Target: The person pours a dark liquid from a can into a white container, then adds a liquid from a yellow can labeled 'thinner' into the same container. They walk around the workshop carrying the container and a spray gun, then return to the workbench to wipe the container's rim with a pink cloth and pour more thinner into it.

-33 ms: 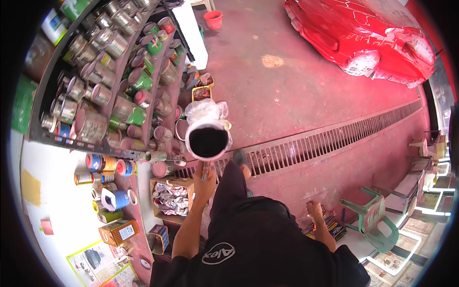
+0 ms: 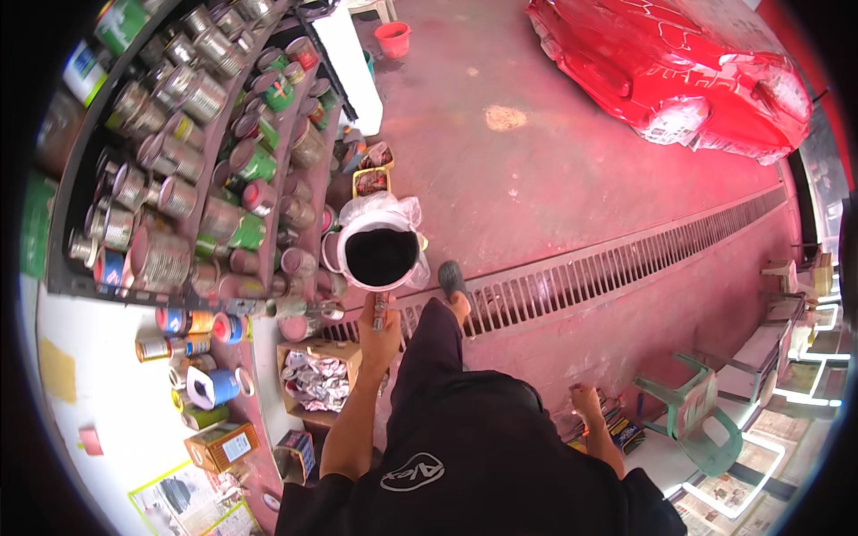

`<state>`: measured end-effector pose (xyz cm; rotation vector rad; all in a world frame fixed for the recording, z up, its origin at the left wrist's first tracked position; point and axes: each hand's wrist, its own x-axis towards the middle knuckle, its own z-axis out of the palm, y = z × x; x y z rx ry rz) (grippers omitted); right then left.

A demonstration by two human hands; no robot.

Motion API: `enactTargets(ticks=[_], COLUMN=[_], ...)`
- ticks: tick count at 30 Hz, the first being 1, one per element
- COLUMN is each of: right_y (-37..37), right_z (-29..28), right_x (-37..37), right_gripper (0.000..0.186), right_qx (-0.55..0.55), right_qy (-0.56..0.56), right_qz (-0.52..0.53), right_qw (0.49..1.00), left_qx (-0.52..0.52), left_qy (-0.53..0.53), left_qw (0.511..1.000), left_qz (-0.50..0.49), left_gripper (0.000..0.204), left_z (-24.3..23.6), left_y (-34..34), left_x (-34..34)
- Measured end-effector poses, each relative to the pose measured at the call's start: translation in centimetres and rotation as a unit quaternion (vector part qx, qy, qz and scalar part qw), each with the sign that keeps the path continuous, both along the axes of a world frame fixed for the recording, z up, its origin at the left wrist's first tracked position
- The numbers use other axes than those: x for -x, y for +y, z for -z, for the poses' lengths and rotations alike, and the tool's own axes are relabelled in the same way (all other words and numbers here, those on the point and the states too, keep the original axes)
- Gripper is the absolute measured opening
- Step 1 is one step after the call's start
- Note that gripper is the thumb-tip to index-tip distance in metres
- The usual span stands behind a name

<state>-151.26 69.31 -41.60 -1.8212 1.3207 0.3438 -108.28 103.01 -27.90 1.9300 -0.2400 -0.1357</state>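
My left hand (image 2: 380, 337) is closed round a small shiny metal object (image 2: 380, 313), whose kind I cannot make out. Just beyond it, in line with my fingers, is a white round bucket (image 2: 339, 268) with a dark inside. Whether the metal piece touches or joins the bucket does not show. Clear plastic wrap (image 2: 407, 210) bunches around the bucket's far side. Lower right, my right hand (image 2: 585, 402) hangs at my side with curled fingers; anything within them is hidden. Below it lie dark packages (image 2: 628, 435).
Paint-stained cans (image 2: 255, 161) crowd a shelf on the left. A carton of crumpled paper (image 2: 317, 375) stands beside my left forearm. A floor grate (image 2: 581, 272) runs ahead of my foot (image 2: 454, 295). A red car (image 2: 661, 71) is far right; green plastic chairs (image 2: 693, 406) stand near right.
My forward foot shows more fully, extended beyond my knee. The shelf and bucket have shifted slightly left in view. My left hand keeps its hold; my right hand sits slightly lower.
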Motion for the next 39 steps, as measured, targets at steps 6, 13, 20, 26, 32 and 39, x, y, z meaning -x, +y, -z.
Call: enactTargets(ticks=[6, 13, 20, 26, 32, 39], right_y=[-9.4, -19.2, -27.9, -36.9, -51.7, -70.9], right_z=[5.1, -5.5, -5.7, -1.9, -1.4, -7.9], right_x=[-4.6, -25.8, -37.8, -51.3, -68.7, -94.4], right_gripper=[0.035, 0.033, 0.031, 0.032, 0.03, 0.033], right_qx=[0.087, 0.066, 0.014, -0.076, -0.101, 0.056], right_qy=[-0.016, 0.016, 0.015, 0.074, 0.062, -0.027], right_qz=[-0.099, 0.005, 0.024, -0.001, 0.021, -0.08], right_qw=[0.991, 0.998, 1.0, 0.994, 0.993, 0.995], left_qx=[0.052, 0.017, 0.021, -0.003, -0.019, -0.025], left_qy=[0.03, 0.007, 0.023, 0.031, -0.056, -0.02], left_qw=[0.998, 0.998, 0.997, 0.999, 0.998, 0.996], left_qz=[0.017, 0.065, 0.066, 0.009, -0.028, -0.086], left_gripper=[0.017, 0.048, 0.051, 0.044, 0.038, 0.024], left_z=[2.4, 2.3, -2.7, -1.0, -1.9, -3.5], left_y=[-12.0, -20.9, -28.2, -36.9, -49.3, -60.2], left_x=[-13.0, -28.2, -41.4, -53.3, -69.6, -86.9])
